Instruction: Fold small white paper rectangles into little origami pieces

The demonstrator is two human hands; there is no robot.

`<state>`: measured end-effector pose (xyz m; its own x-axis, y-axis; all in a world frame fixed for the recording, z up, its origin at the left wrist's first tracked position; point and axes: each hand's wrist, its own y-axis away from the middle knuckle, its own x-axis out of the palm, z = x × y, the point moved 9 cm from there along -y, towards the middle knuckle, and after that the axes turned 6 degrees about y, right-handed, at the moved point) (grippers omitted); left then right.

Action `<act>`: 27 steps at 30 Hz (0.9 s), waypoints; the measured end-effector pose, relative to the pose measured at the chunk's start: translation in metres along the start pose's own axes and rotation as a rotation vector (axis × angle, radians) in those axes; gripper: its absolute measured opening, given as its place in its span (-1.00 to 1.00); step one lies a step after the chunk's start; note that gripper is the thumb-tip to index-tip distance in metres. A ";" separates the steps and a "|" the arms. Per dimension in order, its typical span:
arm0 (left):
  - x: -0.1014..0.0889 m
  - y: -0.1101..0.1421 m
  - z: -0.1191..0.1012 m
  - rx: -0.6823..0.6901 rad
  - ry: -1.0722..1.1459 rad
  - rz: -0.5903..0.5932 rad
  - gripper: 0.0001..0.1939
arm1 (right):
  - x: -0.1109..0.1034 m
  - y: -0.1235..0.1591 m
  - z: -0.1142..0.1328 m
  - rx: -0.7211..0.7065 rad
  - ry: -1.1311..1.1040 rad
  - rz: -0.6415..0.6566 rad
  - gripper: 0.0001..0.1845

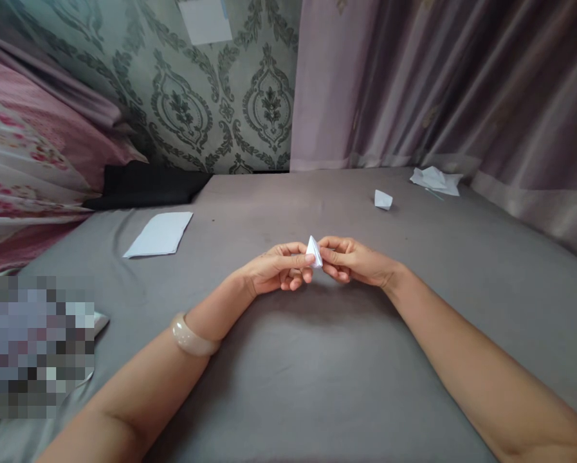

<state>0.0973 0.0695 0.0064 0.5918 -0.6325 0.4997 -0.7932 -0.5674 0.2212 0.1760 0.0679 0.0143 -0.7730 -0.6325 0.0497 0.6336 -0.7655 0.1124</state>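
A small piece of folded white paper (313,251), pointed at the top, is held between my two hands above the grey sheet (288,386). My left hand (283,265) pinches it with the thumb across its front, the other fingers curled below. From the other side, the thumb and forefinger of my right hand (350,258) close on its right edge. Layered folds show along that right side. The fingertips behind the paper are partly hidden.
A stack of white paper (160,234) lies to the left, near a black cloth (148,184). At the back right are a folded paper piece (383,200) and crumpled papers (436,180). Curtains (413,83) and a patterned wall (220,96) bound the surface. A pixelated patch covers the lower left.
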 end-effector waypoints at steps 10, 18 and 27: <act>-0.017 0.001 -0.012 0.095 -0.147 -0.072 -0.76 | -0.007 0.000 -0.002 0.021 0.064 -0.049 -0.67; -0.028 0.005 -0.034 0.381 -0.392 -0.248 -0.77 | -0.029 -0.003 0.005 -0.112 0.285 -0.337 -0.69; -0.035 0.011 -0.044 0.602 -0.292 -0.423 -0.79 | -0.036 0.003 0.022 -0.387 0.242 -0.636 -0.77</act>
<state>0.0618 0.1083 0.0284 0.9055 -0.3651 0.2162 -0.3279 -0.9255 -0.1894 0.2048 0.0911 0.0346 -0.9909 -0.0329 -0.1308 0.0723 -0.9482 -0.3093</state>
